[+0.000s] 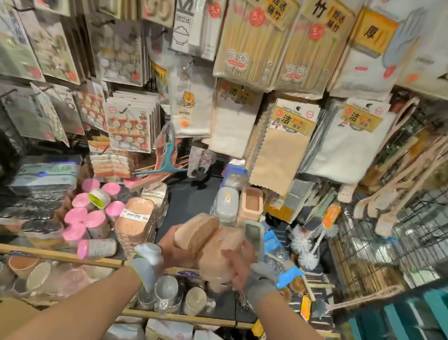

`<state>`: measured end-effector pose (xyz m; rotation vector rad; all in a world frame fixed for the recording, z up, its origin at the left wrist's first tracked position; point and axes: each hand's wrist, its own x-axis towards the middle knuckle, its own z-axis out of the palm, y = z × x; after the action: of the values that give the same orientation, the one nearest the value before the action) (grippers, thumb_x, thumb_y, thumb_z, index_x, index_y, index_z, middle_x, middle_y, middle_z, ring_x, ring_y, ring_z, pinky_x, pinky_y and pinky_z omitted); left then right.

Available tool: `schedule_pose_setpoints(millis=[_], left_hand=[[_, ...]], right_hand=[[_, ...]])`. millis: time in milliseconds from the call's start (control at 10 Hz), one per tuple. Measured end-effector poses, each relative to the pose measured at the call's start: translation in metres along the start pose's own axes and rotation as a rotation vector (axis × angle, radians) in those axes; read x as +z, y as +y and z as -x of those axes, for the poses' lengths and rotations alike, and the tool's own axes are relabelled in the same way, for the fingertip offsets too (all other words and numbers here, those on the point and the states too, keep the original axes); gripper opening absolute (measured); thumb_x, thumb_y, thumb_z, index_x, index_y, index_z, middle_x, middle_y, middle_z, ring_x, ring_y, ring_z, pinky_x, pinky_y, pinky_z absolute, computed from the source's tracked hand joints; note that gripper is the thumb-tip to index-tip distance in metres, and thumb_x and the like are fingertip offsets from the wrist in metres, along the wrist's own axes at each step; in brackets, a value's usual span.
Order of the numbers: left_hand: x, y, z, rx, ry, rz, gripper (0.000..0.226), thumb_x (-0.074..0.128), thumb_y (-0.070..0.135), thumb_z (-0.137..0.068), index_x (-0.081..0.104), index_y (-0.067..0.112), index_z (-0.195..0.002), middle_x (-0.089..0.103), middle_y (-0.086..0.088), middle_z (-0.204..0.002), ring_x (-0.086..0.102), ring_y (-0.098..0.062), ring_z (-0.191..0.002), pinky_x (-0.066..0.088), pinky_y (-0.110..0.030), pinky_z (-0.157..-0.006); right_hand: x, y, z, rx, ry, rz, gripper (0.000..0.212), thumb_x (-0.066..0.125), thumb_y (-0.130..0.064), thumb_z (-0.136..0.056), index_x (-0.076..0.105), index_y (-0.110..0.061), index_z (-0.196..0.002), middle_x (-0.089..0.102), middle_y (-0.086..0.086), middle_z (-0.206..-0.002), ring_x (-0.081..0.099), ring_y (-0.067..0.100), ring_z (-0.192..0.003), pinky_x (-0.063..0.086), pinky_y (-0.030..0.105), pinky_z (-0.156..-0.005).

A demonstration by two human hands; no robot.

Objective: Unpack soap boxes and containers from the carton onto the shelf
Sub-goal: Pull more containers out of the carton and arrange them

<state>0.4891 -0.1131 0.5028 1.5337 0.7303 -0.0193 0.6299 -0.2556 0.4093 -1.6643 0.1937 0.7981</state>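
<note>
Both hands hold a bundle of tan soap boxes [214, 250] over the front edge of the dark shelf [187, 199]. My left hand [174, 249] grips its left side, under one tilted box [196, 233]. My right hand [238, 267] grips the right side, fingers curled round the stack, with a grey soap box [253, 236] standing just above it. A stack of tan soap boxes with a "SOAP BOX" label [134, 223] stands on the shelf to the left. A grey box [225, 204] and a tan box [250, 208] stand further back. A corner of the carton [3, 317] shows at bottom left.
Pink-lidded jars [89, 217] crowd the shelf's left part. White bottle brushes [304, 247] and blue-packed scourers [278, 249] lie on the right. Hanging cloth and chopstick packs [254, 30] fill the wall above. Cups [170, 295] fill the lower shelf. A wire rack [410, 225] stands at right.
</note>
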Motion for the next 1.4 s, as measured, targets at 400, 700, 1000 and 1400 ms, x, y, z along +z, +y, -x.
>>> schedule_pose_setpoints(millis=[400, 700, 1000, 1400], left_hand=[[-0.042, -0.056, -0.096, -0.140, 0.044, 0.080, 0.064, 0.078, 0.028, -0.067, 0.051, 0.018, -0.125, 0.063, -0.013, -0.114, 0.060, -0.036, -0.106, 0.049, -0.056, -0.092], [-0.020, -0.052, -0.106, -0.307, 0.124, -0.024, 0.063, 0.071, 0.006, -0.076, 0.039, 0.011, -0.130, 0.054, -0.018, -0.118, 0.054, -0.037, -0.108, 0.055, -0.046, -0.077], [0.016, -0.040, -0.119, -0.316, 0.309, -0.142, 0.039, 0.069, 0.014, -0.081, 0.041, 0.006, -0.108, 0.055, -0.017, -0.106, 0.056, -0.037, -0.101, 0.048, -0.044, -0.088], [0.069, -0.020, -0.160, -0.329, 0.492, -0.265, 0.064, 0.073, 0.025, -0.076, 0.045, 0.017, -0.133, 0.051, -0.013, -0.131, 0.054, -0.034, -0.113, 0.036, -0.035, -0.092]], right_hand=[[0.023, -0.043, 0.028, -0.052, 0.194, 0.029, 0.073, 0.077, -0.009, -0.063, 0.044, -0.018, -0.127, 0.049, 0.009, -0.125, 0.052, 0.030, -0.114, 0.047, 0.046, -0.095], [-0.023, -0.045, 0.030, -0.023, 0.247, 0.005, 0.061, 0.070, -0.010, -0.077, 0.043, -0.020, -0.131, 0.052, 0.008, -0.115, 0.051, 0.026, -0.102, 0.046, 0.035, -0.090], [-0.056, -0.061, -0.004, 0.049, 0.160, -0.129, 0.059, 0.066, -0.004, -0.081, 0.042, -0.022, -0.132, 0.056, 0.014, -0.120, 0.057, 0.030, -0.100, 0.053, 0.039, -0.076], [-0.114, -0.070, -0.080, 0.076, 0.049, -0.024, 0.066, 0.067, -0.007, -0.082, 0.037, -0.018, -0.140, 0.043, 0.006, -0.134, 0.051, 0.026, -0.107, 0.049, 0.036, -0.087]])
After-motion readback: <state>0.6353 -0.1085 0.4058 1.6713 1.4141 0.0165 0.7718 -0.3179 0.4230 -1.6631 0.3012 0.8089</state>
